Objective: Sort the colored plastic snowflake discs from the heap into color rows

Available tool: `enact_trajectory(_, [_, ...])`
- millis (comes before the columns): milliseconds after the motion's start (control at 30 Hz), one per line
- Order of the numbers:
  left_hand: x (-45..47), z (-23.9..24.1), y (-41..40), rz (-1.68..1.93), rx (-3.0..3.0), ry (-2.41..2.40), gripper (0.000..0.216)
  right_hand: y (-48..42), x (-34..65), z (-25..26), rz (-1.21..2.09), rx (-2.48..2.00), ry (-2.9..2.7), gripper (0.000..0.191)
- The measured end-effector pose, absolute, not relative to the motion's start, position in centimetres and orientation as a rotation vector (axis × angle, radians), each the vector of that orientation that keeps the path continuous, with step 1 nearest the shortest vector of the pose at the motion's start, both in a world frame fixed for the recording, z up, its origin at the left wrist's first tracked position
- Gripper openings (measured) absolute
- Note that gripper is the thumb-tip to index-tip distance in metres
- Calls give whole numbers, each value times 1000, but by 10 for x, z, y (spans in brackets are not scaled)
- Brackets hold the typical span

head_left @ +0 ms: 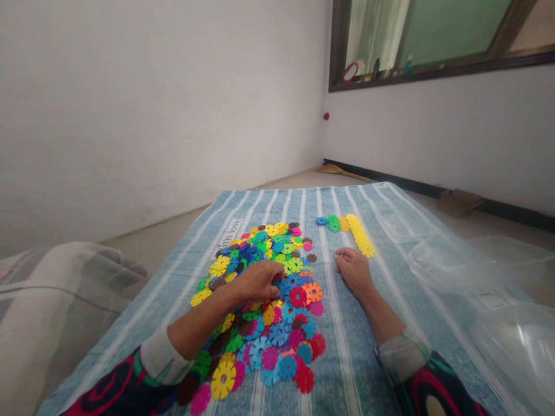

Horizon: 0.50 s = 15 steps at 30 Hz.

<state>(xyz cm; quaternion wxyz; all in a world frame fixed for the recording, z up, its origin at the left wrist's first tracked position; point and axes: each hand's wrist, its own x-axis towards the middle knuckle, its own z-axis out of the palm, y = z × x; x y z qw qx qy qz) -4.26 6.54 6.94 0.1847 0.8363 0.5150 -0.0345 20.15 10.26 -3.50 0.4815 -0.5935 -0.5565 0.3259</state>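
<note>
A heap of flat, notched plastic discs point(295, 265) in many colours covers the middle of the striped cloth. My left hand point(260, 280) is over this heap, fingers bent down among the discs, with a gap between thumb and forefinger near a blue disc point(293, 281). Closed loosely, my right hand point(353, 268) rests on the cloth to the right of the heap; whether anything is inside it is hidden. Just beyond it lies a row of yellow discs point(361, 237). An orange disc point(344, 223), green discs point(333, 223) and a blue disc point(321, 221) continue leftward from its far end.
Clear plastic containers point(451, 263) stand along the right side of the blue-and-white cloth point(299, 202). A covered, cushion-like shape point(65, 289) is at the left. Behind are white walls and a window point(451, 34); a cardboard piece point(459, 201) lies on the floor.
</note>
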Motion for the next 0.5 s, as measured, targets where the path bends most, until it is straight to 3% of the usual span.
enact_trajectory(500, [-48,63,113,381,2049,1266,10,103,199,-33,802,-1454,-1357,17])
